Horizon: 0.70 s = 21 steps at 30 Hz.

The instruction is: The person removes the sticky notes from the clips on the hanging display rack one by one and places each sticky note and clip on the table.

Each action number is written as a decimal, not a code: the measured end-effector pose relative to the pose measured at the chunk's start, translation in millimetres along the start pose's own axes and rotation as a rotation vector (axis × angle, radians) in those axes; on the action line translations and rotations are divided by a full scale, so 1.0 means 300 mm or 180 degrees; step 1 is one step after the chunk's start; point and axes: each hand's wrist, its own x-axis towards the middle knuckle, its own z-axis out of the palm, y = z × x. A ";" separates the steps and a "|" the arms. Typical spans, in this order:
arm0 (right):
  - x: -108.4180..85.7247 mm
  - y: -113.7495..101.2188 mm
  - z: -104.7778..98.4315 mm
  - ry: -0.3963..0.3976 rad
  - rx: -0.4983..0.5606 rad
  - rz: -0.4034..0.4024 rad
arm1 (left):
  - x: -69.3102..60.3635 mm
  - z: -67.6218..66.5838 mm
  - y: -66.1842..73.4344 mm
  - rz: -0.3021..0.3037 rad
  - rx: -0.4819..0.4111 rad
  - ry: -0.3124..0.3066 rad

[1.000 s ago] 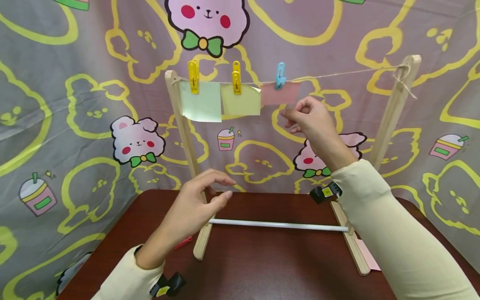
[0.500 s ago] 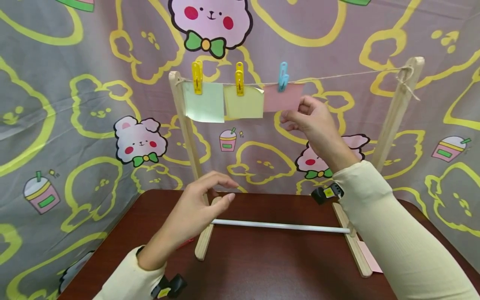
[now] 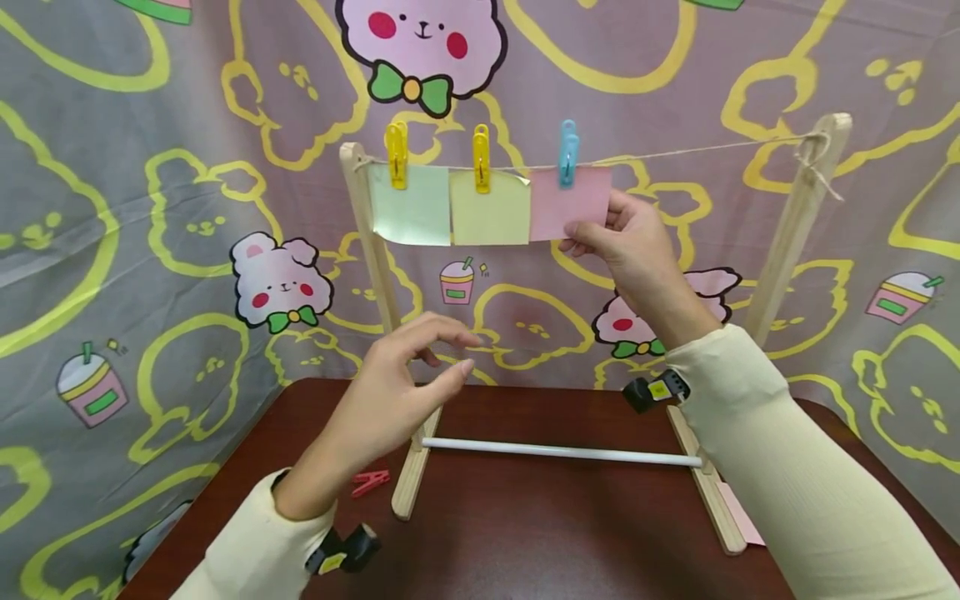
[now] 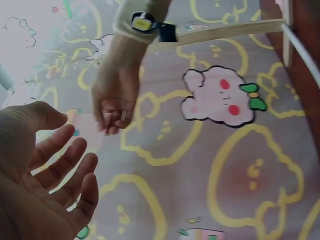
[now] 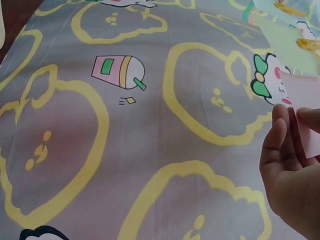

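Pink note (image 3: 549, 212), one: we find it hanging third from the left on the string (image 3: 675, 152), fastened at its top edge by a blue clothespin (image 3: 568, 157). Right hand (image 3: 630, 246): we record it pinching the lower right part of this note, thumb across the front, fingers behind. Left hand (image 3: 397, 392): released, fingers loosely curved, thumb apart; we place it in the air in front of the left post (image 3: 378, 271), below the notes.

Pale green note (image 3: 412, 208), one: nearest the left post, lower edge slightly curled, under one yellow clothespin (image 3: 397, 157). Yellow note (image 3: 491, 212), one: between the green and the pink, top right corner bent forward, under a second yellow clothespin (image 3: 482, 160).

Rack: we count the left post and a right post (image 3: 783, 250), both wooden, the string tied between their tops, and a white rod (image 3: 562, 452) joining them low down.

On the dark red-brown table (image 3: 540, 533) we list a red clothespin (image 3: 371, 482) near the left foot of the rack, and pink paper (image 3: 741, 515) beside the right foot, partly hidden by the right sleeve (image 3: 780, 442). Behind all: a cartoon-printed cloth (image 3: 570, 92).
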 end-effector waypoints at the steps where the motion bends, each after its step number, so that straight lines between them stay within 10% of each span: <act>1: -0.001 0.000 0.002 0.0007 0.0005 -0.0007 | 0.011 -0.007 0.009 0.0039 0.0001 0.0024; 10: -0.027 0.005 0.001 0.0071 0.0059 -0.0034 | 0.179 -0.042 0.096 0.0439 -0.0031 0.0181; 21: -0.052 0.002 -0.007 0.0071 0.0170 0.0002 | 0.344 -0.035 0.178 0.0448 0.0034 0.0194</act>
